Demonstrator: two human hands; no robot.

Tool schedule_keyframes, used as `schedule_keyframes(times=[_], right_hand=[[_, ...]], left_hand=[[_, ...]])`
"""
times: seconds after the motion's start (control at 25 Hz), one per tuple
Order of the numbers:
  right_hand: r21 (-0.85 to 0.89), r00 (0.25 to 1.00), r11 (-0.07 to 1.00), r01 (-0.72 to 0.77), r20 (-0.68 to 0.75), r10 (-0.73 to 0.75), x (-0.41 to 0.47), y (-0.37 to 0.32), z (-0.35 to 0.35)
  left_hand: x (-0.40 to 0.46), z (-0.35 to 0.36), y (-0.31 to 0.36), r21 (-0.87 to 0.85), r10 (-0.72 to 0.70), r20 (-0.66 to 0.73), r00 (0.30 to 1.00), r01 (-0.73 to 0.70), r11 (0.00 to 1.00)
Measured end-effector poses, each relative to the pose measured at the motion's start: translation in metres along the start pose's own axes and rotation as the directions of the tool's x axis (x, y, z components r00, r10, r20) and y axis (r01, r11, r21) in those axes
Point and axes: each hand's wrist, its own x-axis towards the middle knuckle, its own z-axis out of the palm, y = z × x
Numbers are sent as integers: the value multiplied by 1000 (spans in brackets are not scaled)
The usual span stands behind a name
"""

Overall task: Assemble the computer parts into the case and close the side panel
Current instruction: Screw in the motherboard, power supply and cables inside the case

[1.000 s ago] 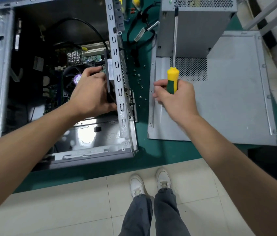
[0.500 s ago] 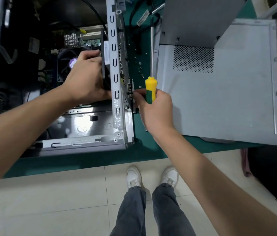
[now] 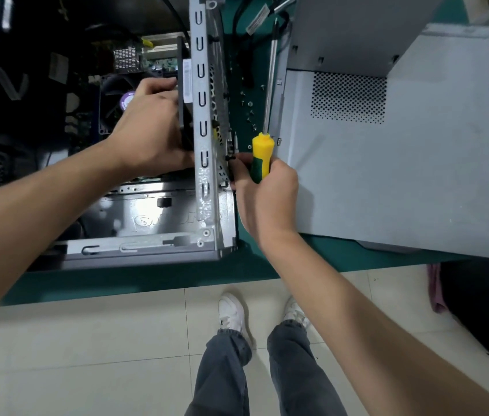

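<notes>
Left hand (image 3: pixel 153 127) inside open case (image 3: pixel 207 181), fingers curled on black fan (image 3: pixel 185 115) at rear wall. Right hand (image 3: pixel 264 190) grips screwdriver (image 3: pixel 262 154) just outside. Side panel (image 3: pixel 387 175) flat at right, loose screws (image 3: pixel 249 111) between.

The case (image 3: pixel 207 121) is bare stamped sheet metal, pretty shiny on the floor plate where the light bounces off, while the side panel (image 3: pixel 393 175) looks like matt grey painted metal (with a perforated patch). Screwdriver (image 3: pixel 262 154) has a glossy yellow-and-green plastic handle and polished metal shaft, sitting over a matt green mat (image 3: pixel 147 280), above smooth, slightly glossy floor tiles (image 3: pixel 87 355).
</notes>
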Motion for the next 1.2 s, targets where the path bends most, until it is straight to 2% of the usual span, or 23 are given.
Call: schedule_keyframes(times=[0.28,0.48,0.64,0.8,0.92,1.0,1.12,1.2], right_hand=[[55,998,998,-38,54,35,-3,2,1],[135,981,986,-98,181,72,1,-1,-15],[175,987,978,-115,130,93,-4,-4,-16],[195,973,967,-162,197,123,-3,-8,-17],[132,961,987,-94,270,55,3,-12,-31],[27,961,1000,7,275,-14,13,-14,-47],[-134,931,984,115,361,-60,31,-8,-83],[-99,907,988,119,417,-68,41,-4,-106]], left_hand=[[0,1,-3,24,20,-12,1000,-19,1000],[1,1,-4,26,1,-2,1000,-1,1000],[-1,2,-5,36,2,-15,1000,-1,999],[0,4,-8,71,39,-15,999,-38,997],[0,3,-7,42,34,-20,999,-33,999],[0,2,-6,30,27,-9,1000,-27,999],[0,2,-6,33,24,-8,1000,-23,999],[-1,3,-6,26,-2,-3,1000,2,1000]])
